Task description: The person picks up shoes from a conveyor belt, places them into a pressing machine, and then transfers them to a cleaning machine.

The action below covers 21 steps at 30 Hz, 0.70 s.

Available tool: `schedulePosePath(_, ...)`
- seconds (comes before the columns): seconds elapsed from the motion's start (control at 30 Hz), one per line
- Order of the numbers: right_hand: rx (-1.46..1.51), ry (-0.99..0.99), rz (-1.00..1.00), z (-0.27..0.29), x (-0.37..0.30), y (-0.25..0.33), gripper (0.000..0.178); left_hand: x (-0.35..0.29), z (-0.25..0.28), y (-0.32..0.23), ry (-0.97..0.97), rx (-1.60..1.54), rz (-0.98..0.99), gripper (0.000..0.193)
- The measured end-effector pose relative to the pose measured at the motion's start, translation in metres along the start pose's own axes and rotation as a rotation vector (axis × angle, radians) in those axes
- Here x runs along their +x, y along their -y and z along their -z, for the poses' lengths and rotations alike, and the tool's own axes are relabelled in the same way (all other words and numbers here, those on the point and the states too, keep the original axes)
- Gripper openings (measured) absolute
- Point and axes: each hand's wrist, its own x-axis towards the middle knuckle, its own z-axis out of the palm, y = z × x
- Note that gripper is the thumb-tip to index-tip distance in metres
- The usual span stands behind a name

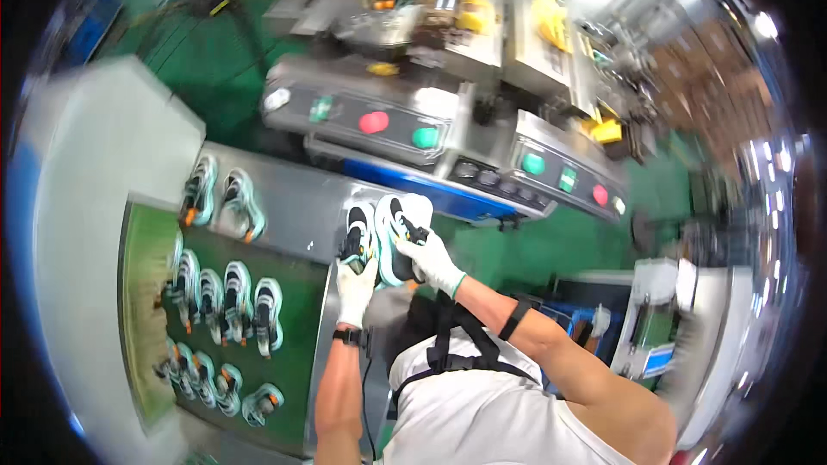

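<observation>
In front of me are two black, white and mint sneakers side by side. The left sneaker [361, 226] is gripped near its heel by my left hand [354, 291], in a white glove. My right hand [436, 263], also gloved in white, closes around the right sneaker [385, 245] at its collar. Both pairs of fingers are bent around the shoes, partly hidden by them. A white rounded shape [419, 208] shows just beyond the right sneaker; I cannot tell what it is.
Left of me, several similar sneakers [268, 314] stand in rows on a green surface [297, 379]. Two more rest on the grey metal ledge [297, 198]. Ahead is a machine with control panels [353, 116], colored buttons and a blue edge. A white cabinet [95, 164] stands far left.
</observation>
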Motion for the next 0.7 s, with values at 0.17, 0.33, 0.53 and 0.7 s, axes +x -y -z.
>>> schedulePosePath(0.17,0.298,-0.414,0.006,0.124,-0.100,0.039,0.038,-0.047,-0.075,-0.134,0.516,-0.115,-0.199,0.035)
schedulePosePath(0.33,0.598,-0.775,0.084,0.211,-0.226,0.013,0.043,-0.115,-0.163,-0.180,1.103,-0.180,-0.347,0.043)
schedulePosePath(0.53,0.724,-1.507,0.319,0.309,-0.382,-0.036,0.058,-0.257,-0.273,-0.290,1.595,0.211,-0.471,0.062)
schedulePosePath(0.7,0.170,-2.071,0.104,0.406,-0.501,-0.052,0.070,-0.389,-0.422,-0.340,1.682,0.069,-0.852,0.055)
